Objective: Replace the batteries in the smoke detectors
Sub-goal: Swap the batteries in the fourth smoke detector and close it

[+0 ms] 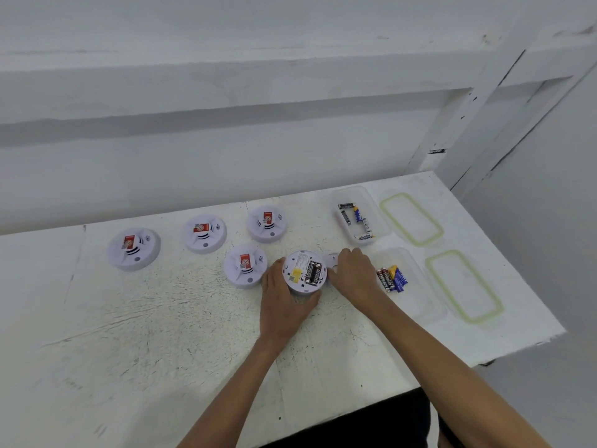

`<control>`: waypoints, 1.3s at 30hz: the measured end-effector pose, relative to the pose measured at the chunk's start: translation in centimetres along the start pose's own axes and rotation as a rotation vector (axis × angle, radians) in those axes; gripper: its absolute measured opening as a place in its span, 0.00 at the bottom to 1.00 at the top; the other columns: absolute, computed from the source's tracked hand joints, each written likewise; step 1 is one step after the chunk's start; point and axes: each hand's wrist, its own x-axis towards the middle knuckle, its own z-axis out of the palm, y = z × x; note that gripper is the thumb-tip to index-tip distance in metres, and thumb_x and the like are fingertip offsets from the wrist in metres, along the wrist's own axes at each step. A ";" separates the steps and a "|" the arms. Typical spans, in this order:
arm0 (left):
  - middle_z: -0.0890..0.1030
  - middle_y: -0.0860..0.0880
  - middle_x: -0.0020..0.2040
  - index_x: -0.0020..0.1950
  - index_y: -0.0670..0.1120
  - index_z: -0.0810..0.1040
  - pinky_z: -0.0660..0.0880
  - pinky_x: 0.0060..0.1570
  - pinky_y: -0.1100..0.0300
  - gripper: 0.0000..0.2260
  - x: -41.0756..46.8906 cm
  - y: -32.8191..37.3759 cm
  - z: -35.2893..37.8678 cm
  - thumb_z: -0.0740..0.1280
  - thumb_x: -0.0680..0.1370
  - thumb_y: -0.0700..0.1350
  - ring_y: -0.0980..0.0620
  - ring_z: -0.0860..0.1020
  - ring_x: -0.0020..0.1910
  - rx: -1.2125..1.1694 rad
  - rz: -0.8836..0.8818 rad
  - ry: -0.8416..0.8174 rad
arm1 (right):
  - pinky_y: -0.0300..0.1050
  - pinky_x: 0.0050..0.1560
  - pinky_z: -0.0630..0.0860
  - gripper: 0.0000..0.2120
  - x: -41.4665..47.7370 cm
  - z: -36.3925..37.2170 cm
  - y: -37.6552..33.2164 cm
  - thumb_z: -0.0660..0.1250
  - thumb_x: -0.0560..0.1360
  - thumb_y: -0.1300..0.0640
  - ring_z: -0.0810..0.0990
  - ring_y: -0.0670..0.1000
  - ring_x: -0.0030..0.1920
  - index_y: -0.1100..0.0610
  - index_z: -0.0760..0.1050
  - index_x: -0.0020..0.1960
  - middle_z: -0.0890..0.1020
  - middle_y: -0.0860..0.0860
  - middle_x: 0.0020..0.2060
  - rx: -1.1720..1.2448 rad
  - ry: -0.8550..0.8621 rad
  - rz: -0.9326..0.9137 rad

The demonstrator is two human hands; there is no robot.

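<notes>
On the rough, scratched white-painted table [155,324], the left hand [284,299] curls thumb and fingers round the rim of an upturned white round plastic smoke detector [298,265], gripping it where it lies near the middle of the tabletop. Its flat back faces up, showing a yellow label and an open bay with two black cylindrical batteries [312,272] seated side by side. Just to its right, the right hand [355,274] bends its fingers down onto a smooth white plastic cover piece [332,260]; whether they pinch it or only rest on it cannot be told. Four more domed white smoke detectors lie face up with red stickers: one [245,266] touching or just beside the left hand, and three in a row behind, at far left [133,248], centre [204,233] and right [267,223]. To the right stand two clear rectangular plastic tubs: the far tub [381,221] holds loose black and blue batteries scattered at angles, the near tub [416,299] a tight cluster of black-red and blue-yellow ones [392,279]. Beside each lies a clear lid with a pale green seal ring, far lid [386,210] and near lid [431,270].
</notes>
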 end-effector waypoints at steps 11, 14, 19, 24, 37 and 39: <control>0.71 0.52 0.63 0.71 0.40 0.67 0.60 0.67 0.75 0.40 0.0 0.6 -0.3 0.83 0.67 0.50 0.62 0.65 0.64 -0.057 0.026 0.030 | 0.44 0.37 0.66 0.28 -0.6 -0.8 0.3 0.69 0.74 0.40 0.75 0.57 0.50 0.62 0.68 0.60 0.74 0.59 0.52 0.075 -0.089 -0.093; 0.72 0.50 0.64 0.72 0.41 0.67 0.59 0.66 0.76 0.40 0.0 0.8 -0.5 0.82 0.68 0.53 0.61 0.65 0.64 -0.058 0.002 0.009 | 0.43 0.32 0.65 0.28 -0.4 -2.1 0.4 0.72 0.71 0.43 0.74 0.55 0.46 0.62 0.69 0.59 0.75 0.59 0.51 0.178 -0.067 -0.078; 0.75 0.45 0.66 0.73 0.43 0.66 0.69 0.67 0.57 0.40 -0.1 0.6 -0.3 0.81 0.69 0.55 0.55 0.70 0.66 -0.049 -0.026 0.012 | 0.50 0.47 0.77 0.28 -0.7 -2.8 -1.1 0.72 0.69 0.48 0.76 0.56 0.52 0.59 0.68 0.62 0.76 0.56 0.53 0.178 0.031 -0.286; 0.67 0.45 0.78 0.80 0.43 0.61 0.66 0.76 0.47 0.46 0.0 -0.1 0.1 0.72 0.71 0.67 0.48 0.64 0.79 -0.076 -0.104 -0.050 | 0.51 0.46 0.78 0.38 -1.2 -2.4 -2.9 0.71 0.70 0.51 0.73 0.55 0.57 0.52 0.56 0.75 0.76 0.54 0.62 0.110 -0.058 -0.482; 0.69 0.45 0.77 0.79 0.45 0.62 0.70 0.73 0.44 0.46 0.2 -0.6 0.3 0.72 0.70 0.68 0.47 0.68 0.76 -0.134 -0.162 -0.062 | 0.49 0.44 0.78 0.45 -0.9 -1.6 -4.0 0.70 0.72 0.50 0.76 0.56 0.54 0.50 0.46 0.80 0.79 0.55 0.58 0.071 -0.048 -0.534; 0.69 0.45 0.77 0.79 0.43 0.62 0.69 0.73 0.45 0.46 0.2 -0.7 0.4 0.75 0.70 0.65 0.47 0.67 0.77 -0.117 -0.153 -0.062 | 0.49 0.44 0.78 0.47 -0.7 -1.5 -3.8 0.70 0.71 0.49 0.76 0.56 0.53 0.49 0.44 0.79 0.79 0.55 0.58 0.080 -0.045 -0.528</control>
